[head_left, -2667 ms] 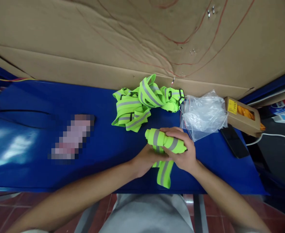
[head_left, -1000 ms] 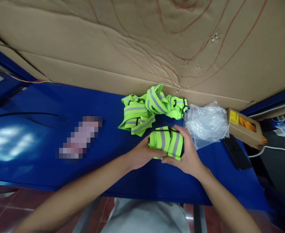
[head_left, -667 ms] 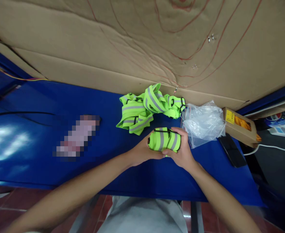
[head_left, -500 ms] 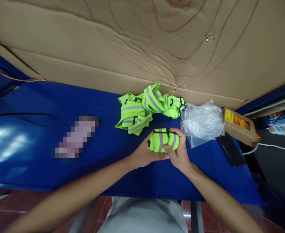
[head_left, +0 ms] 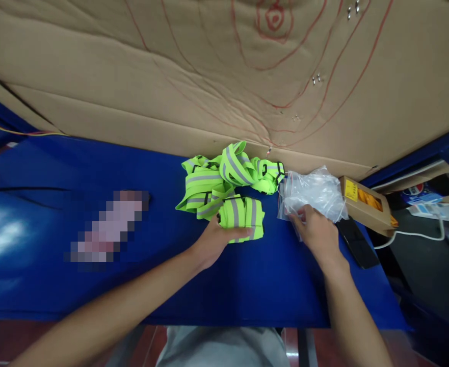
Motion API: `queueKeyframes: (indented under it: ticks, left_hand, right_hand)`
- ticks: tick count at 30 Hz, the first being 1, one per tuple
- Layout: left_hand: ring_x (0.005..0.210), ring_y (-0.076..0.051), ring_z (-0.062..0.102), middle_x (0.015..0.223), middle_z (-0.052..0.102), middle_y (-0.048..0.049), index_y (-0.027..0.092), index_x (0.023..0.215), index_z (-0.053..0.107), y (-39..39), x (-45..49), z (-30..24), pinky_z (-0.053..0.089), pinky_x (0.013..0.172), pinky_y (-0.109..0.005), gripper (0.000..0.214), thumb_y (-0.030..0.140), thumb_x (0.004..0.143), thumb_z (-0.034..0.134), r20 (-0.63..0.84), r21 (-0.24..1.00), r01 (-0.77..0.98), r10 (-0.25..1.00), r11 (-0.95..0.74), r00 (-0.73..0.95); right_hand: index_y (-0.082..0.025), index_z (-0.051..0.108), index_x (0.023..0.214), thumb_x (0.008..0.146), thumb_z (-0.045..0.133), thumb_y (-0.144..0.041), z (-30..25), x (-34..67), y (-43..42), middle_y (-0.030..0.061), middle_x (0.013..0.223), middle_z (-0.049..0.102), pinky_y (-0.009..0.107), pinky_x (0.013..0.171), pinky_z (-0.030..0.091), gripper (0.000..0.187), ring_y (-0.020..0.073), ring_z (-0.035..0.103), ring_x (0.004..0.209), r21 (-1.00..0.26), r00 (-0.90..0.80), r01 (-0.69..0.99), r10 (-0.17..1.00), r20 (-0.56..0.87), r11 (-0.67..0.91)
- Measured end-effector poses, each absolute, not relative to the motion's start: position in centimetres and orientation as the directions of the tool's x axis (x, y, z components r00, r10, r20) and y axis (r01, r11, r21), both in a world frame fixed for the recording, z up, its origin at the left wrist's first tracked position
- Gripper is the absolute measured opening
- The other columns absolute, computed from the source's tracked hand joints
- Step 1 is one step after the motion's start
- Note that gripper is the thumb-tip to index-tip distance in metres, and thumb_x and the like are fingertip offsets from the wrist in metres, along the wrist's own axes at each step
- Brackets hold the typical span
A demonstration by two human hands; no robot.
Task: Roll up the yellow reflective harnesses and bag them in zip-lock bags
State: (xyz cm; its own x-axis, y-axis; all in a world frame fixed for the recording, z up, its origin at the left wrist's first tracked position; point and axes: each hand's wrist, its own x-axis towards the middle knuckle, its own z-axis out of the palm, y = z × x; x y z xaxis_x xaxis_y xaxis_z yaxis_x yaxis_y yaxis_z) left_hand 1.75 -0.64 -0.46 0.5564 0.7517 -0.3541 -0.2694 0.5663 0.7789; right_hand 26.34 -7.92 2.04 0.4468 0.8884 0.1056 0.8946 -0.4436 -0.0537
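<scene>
My left hand [head_left: 218, 239] is closed around a folded reflective strap bundle [head_left: 243, 216], neon yellow-green with grey stripes and black buckles. The thumb lies across its front. Behind it a loose heap of the same reflective straps [head_left: 209, 186] lies on the blue table [head_left: 247, 285]. My right hand [head_left: 316, 232] is at the front edge of a stack of clear zip bags [head_left: 314, 191], with thumb and forefinger pinched at a bag's edge. The palm side of that hand is hidden.
Right of the bags are a black phone [head_left: 358, 242] and a cardboard box [head_left: 367, 204] with orange contents. A white cable [head_left: 411, 233] runs to the right. A cardboard panel [head_left: 132, 112] stands along the back. A pixelated object [head_left: 111, 224] lies at left.
My right hand has let go of the folded strap bundle and moved right to the zip bags. My left hand keeps the bundle, now slightly further left.
</scene>
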Motion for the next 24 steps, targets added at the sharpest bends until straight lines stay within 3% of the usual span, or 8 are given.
queueKeyframes:
  ticks: [2,4,7,9,12,18,24]
  left_hand:
    - [0.107,-0.035,0.074,0.115,0.078,-0.0129,0.015,0.117,0.072,-0.8,1.5,-0.4,0.058,0.096,-0.049,0.074,0.022,0.05,0.102,-0.36,0.769,-0.185,0.654,0.612,0.665]
    - [0.105,-0.034,0.075,0.113,0.079,-0.0126,0.016,0.121,0.071,-1.3,1.4,-0.3,0.058,0.096,-0.051,0.079,0.019,0.048,0.102,-0.36,0.77,-0.091,0.548,0.631,0.755]
    - [0.107,-0.032,0.074,0.113,0.079,-0.0103,0.019,0.127,0.067,-2.0,1.2,0.0,0.057,0.099,-0.05,0.085,0.016,0.049,0.101,-0.34,0.787,-0.044,0.492,0.615,0.802]
    - [0.11,-0.032,0.073,0.114,0.078,-0.0096,0.019,0.127,0.067,-2.0,1.1,0.4,0.057,0.099,-0.048,0.083,0.017,0.052,0.1,-0.322,0.796,-0.065,0.511,0.602,0.797]
    - [0.111,-0.032,0.072,0.115,0.077,-0.0096,0.019,0.126,0.066,-1.2,0.9,1.0,0.058,0.097,-0.047,0.078,0.019,0.055,0.099,-0.299,0.803,-0.086,0.524,0.59,0.798]
    - [0.107,-0.026,0.071,0.111,0.075,-0.0039,0.021,0.123,0.064,-0.7,0.4,0.3,0.056,0.098,-0.043,0.078,0.014,0.052,0.098,-0.332,0.834,0.083,0.377,0.545,0.865]
    - [0.109,-0.026,0.069,0.109,0.074,-0.002,0.022,0.12,0.064,-1.6,0.6,-0.5,0.053,0.101,-0.043,0.078,0.014,0.05,0.098,-0.317,0.839,0.171,0.209,0.516,0.925]
  right_hand:
    - [-0.02,0.066,0.102,0.102,0.056,-0.036,2.3,25.6,-8.1,0.0084,0.091,0.075,0.031,0.067,0.042,0.018,0.0245,0.069,0.077,-0.152,0.395,0.914,0.912,0.113,-0.377]
    - [-0.021,0.066,0.107,0.1,0.056,-0.029,2.4,24.3,-8.3,0.0065,0.09,0.076,0.03,0.069,0.044,0.014,0.0233,0.07,0.078,-0.306,0.239,0.935,0.957,0.166,-0.18]
    - [-0.023,0.068,0.114,0.088,0.06,-0.012,2.3,22.7,-8.5,0.0023,0.086,0.074,0.029,0.073,0.048,0.029,0.0207,0.069,0.08,-0.515,-0.004,0.85,0.979,0.202,0.11]
    - [-0.023,0.072,0.109,0.084,0.059,-0.007,2.3,22.5,-8.5,0.0002,0.082,0.072,0.027,0.072,0.049,0.032,0.0179,0.066,0.076,-0.631,0.01,0.761,0.969,0.247,0.153]
    - [-0.023,0.076,0.1,0.092,0.064,-0.015,2.4,22.8,-8.3,0.0,0.082,0.072,0.026,0.07,0.051,0.017,0.015,0.065,0.072,-0.766,0.141,0.627,0.946,0.293,0.144]
    - [-0.026,0.081,0.103,0.096,0.071,-0.026,2.8,22.7,-8.2,0.0034,0.1,0.078,0.029,0.078,0.055,0.013,0.018,0.071,0.09,-0.832,0.113,0.523,0.953,0.282,0.184]
    - [-0.028,0.081,0.11,0.098,0.068,-0.02,2.4,21.8,-8.6,0.0048,0.099,0.077,0.03,0.079,0.055,0.02,0.0176,0.072,0.09,-0.718,-0.046,0.633,0.94,0.338,0.29]
